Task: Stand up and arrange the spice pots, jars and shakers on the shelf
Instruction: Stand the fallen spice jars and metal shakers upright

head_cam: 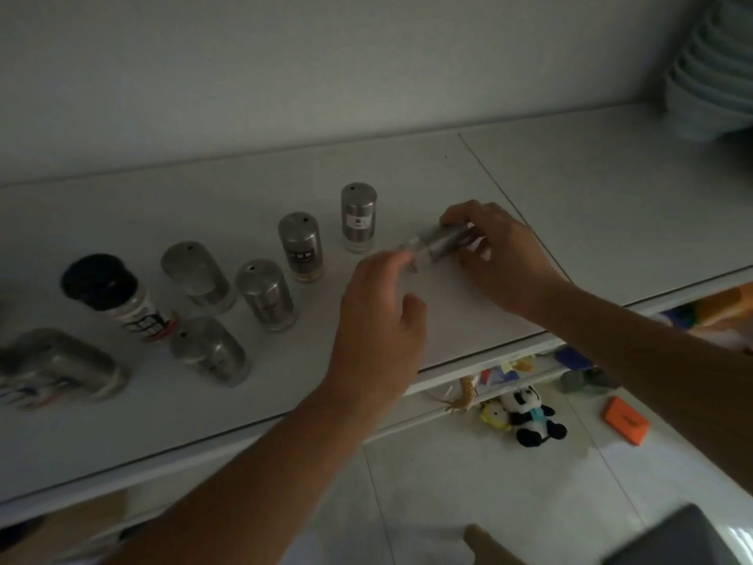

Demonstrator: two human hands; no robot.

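We hold a steel shaker (pixel 438 242) on its side low over the white shelf (pixel 570 177). Our right hand (pixel 501 258) curls round its metal body. Our left hand (pixel 379 320) meets the glass end, but blur hides whether it grips. An upright shaker (pixel 358 218) stands just left.

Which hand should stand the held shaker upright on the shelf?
Right. The right hand grips the shaker round its metal body, while the left hand only touches its glass end with fingertips.
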